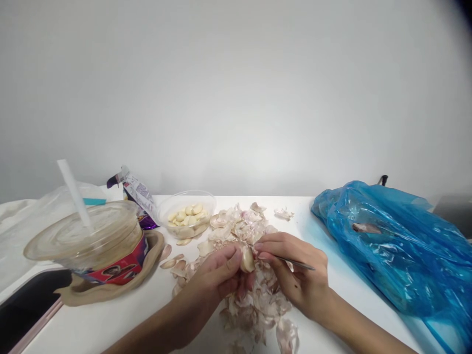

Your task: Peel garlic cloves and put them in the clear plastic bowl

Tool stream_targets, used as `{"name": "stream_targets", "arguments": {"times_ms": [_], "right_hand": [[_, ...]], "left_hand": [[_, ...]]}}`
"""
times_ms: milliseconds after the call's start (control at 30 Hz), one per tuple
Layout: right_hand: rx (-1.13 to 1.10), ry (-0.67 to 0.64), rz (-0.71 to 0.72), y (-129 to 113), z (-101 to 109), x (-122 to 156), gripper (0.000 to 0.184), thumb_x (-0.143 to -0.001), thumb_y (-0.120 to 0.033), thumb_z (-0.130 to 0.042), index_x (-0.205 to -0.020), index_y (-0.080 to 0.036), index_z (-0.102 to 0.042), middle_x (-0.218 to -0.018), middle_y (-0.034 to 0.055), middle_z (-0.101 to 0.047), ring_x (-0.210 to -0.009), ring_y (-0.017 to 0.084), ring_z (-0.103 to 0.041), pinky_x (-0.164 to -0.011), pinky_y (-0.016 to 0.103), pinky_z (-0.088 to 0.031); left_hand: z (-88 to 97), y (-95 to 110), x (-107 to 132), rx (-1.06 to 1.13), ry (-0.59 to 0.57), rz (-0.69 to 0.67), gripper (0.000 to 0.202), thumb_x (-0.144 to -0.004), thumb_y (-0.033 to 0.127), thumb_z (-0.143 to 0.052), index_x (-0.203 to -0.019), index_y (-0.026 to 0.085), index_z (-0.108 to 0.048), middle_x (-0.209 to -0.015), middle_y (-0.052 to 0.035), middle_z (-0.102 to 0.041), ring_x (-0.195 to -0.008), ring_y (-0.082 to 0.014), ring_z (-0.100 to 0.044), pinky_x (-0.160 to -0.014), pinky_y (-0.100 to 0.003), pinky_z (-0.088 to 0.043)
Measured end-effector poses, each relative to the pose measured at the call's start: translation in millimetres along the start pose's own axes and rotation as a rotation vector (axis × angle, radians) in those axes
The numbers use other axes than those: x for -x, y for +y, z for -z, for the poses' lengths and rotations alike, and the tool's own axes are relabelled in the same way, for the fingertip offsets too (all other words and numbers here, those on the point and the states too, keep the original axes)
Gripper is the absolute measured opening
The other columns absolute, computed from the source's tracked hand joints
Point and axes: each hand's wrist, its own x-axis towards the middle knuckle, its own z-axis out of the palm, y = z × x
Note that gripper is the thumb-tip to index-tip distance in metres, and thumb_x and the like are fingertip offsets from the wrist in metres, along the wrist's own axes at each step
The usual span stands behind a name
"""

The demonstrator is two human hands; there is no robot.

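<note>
A garlic clove point(247, 260) is gripped in the fingers of the left hand point(220, 276) over scattered skins point(252, 226), as a slim metal tool point(300, 264) is pinched in the right hand point(304, 271). The white tabletop point(123, 325) is bounded by a wall point(236, 98) behind; open strips are left before a cup point(110, 246) and a blue bag point(387, 250). The clove, partly covered by fingers, is seen pale, plump and glossy.

Seemingly a home; garlic peelings point(271, 297), drink cup point(105, 243).
</note>
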Motion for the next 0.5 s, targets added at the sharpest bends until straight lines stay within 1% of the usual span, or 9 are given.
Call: {"name": "stream_targets", "arguments": {"times_ms": [133, 267, 400, 500], "right_hand": [[0.015, 0.022, -0.002, 0.5, -0.3, 0.9, 0.018, -0.079, -0.005, -0.053, -0.093, -0.014, -0.061, -0.081, 0.0061, -0.065, -0.076, 0.016, -0.062, -0.065, 0.027, -0.052], [0.008, 0.024, 0.002, 1.0, -0.2, 1.6, 0.018, -0.079, -0.005, -0.053, -0.093, -0.014, -0.060, -0.081, 0.0069, -0.065, -0.076, 0.016, -0.062, -0.065, 0.028, -0.052], [0.035, 0.042, -0.008, 1.9, -0.2, 2.2, 0.018, -0.080, -0.007, -0.051, -0.093, -0.016, -0.060, -0.082, 0.0064, -0.065, -0.076, 0.016, -0.062, -0.065, 0.028, -0.053], [0.040, 0.057, -0.004, 2.0, -0.4, 2.4, 0.017, -0.080, -0.008, -0.051, -0.093, -0.016, -0.060, -0.081, 0.0062, -0.065, -0.076, 0.016, -0.063, -0.065, 0.028, -0.053]], "left_hand": [[-0.8, 2.0, 0.7, 0.006, 0.001, 0.024, 0.023, -0.084, 0.031, -0.044, -0.073, 0.015, -0.057, -0.064, -0.0009, -0.052, -0.061, -0.0118, -0.042, -0.057, -0.023, -0.034], [-2.1, 3.7, 1.0, 0.000, -0.014, 0.016, 0.026, -0.085, 0.031, -0.043, -0.068, 0.015, -0.056, -0.063, -0.0009, -0.051, -0.059, -0.0116, -0.041, -0.057, -0.023, -0.034], [-2.2, 2.4, 1.3, 0.009, -0.020, 0.022, 0.025, -0.085, 0.030, -0.042, -0.073, 0.015, -0.058, -0.064, -0.0008, -0.051, -0.059, -0.0112, -0.041, -0.056, -0.022, -0.033], [-1.7, 1.8, 1.8, 0.009, -0.002, 0.031, 0.022, -0.084, 0.030, -0.044, -0.079, 0.016, -0.059, -0.065, -0.0008, -0.052, -0.061, -0.0117, -0.042, -0.058, -0.022, -0.034]]}}
